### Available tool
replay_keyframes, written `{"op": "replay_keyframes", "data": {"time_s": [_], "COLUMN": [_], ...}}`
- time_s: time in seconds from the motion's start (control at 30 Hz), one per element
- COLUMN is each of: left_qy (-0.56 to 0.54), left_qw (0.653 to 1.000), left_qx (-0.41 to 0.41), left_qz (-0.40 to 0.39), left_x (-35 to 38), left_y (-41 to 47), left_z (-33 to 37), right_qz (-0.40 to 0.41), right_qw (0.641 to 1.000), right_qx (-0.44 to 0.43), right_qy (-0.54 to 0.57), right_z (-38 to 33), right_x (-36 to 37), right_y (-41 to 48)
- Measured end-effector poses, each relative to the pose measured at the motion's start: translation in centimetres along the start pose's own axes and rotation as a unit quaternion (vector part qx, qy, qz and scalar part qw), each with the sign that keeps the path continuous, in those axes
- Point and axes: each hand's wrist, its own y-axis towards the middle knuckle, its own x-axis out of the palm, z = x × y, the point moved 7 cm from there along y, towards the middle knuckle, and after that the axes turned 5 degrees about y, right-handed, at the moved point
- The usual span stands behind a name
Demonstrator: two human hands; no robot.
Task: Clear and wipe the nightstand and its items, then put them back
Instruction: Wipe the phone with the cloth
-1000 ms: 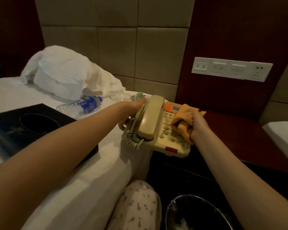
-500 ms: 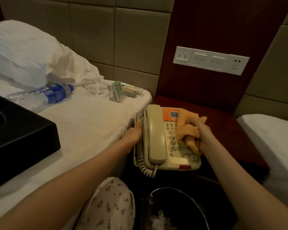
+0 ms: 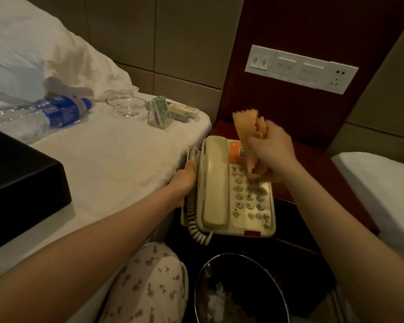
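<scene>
A beige corded telephone (image 3: 222, 194) hangs at the front edge of the dark red nightstand (image 3: 313, 159), its handset in the cradle. My left hand (image 3: 183, 179) grips the phone's left side by the coiled cord. My right hand (image 3: 269, 148) holds a crumpled orange cloth (image 3: 248, 127) over the keypad, the cloth's lower end touching the upper keys. On the white bed to the left lie a water bottle (image 3: 42, 115), a glass ashtray (image 3: 126, 106), a clear card holder (image 3: 160, 114) and a remote (image 3: 184, 110).
A black box (image 3: 21, 180) sits on the bed at the left. A round waste bin (image 3: 240, 290) with crumpled paper stands on the floor below the phone. A white switch panel (image 3: 299, 68) is on the wall. A second bed (image 3: 380, 190) borders the right.
The phone has come nearer and lower, out past the nightstand's front edge. My right hand has lifted, raising part of the cloth off the keypad.
</scene>
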Motion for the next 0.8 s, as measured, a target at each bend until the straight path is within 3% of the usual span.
{"op": "replay_keyframes", "data": {"time_s": [0.1,0.23,0.4,0.5,0.6,0.8], "left_qy": [-0.013,-0.037,-0.039,-0.049,-0.068,-0.031], "left_qw": [1.000,0.998,0.995,0.995,0.995,0.998], "left_qx": [-0.007,0.015,0.017,-0.016,0.004,-0.003], "left_qz": [-0.009,-0.045,-0.093,-0.085,-0.071,-0.046], "left_x": [-0.1,0.4,0.9,0.6,0.1,0.4], "left_y": [-0.7,-2.2,-3.3,-4.1,-4.8,-5.3], "left_z": [0.1,1.2,2.1,1.7,1.9,2.5], "right_qz": [-0.002,-0.068,-0.035,-0.046,-0.057,-0.049], "right_qw": [0.985,0.933,0.933,0.921,0.910,0.908], "right_qx": [-0.158,-0.231,-0.264,-0.284,-0.286,-0.345], "right_qy": [-0.076,-0.269,-0.241,-0.261,-0.296,-0.233], "right_z": [-5.6,-6.4,-5.2,-4.9,-4.6,-3.7], "right_x": [2.5,7.9,7.4,7.1,7.3,6.2], "right_y": [0.4,-0.4,-3.9,-7.1,-8.8,-12.1]}}
